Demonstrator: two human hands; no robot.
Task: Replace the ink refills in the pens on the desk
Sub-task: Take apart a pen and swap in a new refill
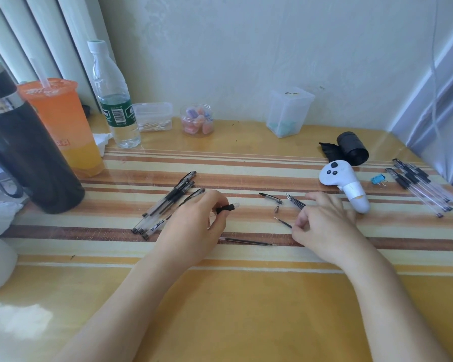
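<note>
My left hand point(196, 226) grips a clear pen barrel point(226, 208) with a black grip, its open end pointing right. My right hand point(324, 223) pinches a thin black refill point(283, 222) whose tip points up-left. A small metal pen tip point(276, 209) and a black pen cap point(270, 198) lie between the hands. Another refill point(246, 241) lies flat below them. Several refills point(294, 200) poke out from under my right hand. Several capped pens point(168, 202) lie left of my left hand, and several more pens point(424, 188) lie at the far right.
A black flask point(24, 158), an orange drink cup point(63, 126) and a water bottle point(113, 100) stand at the left. A white controller point(345, 184), a blue clip point(378, 178) and a black bag roll point(351, 148) lie at the right. Small plastic containers point(288, 113) line the wall.
</note>
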